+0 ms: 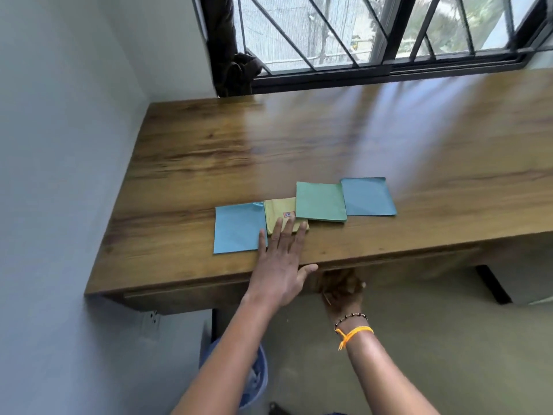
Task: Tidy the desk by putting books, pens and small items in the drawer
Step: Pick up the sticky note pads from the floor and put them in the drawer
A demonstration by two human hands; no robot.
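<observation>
Head view: I've got my left hand [279, 259] flat, fingers straight, on the yellow book [281, 215] in the row of four on the desk [209, 151]. Right hand [342, 290] reaches under the desk edge at the drawer [185, 298], fingers hidden, grip unclear. Next, I reckon: pull it open.

Four books lie on the tabletop [329, 139]: two blue, one [238, 227] at the left end and one [367, 196] at the right end, one yellow [279, 212], one green [320, 201]. Two hands show, left [279, 265] and right [342, 292]. One blue bin [257, 381] stands on the floor.
</observation>
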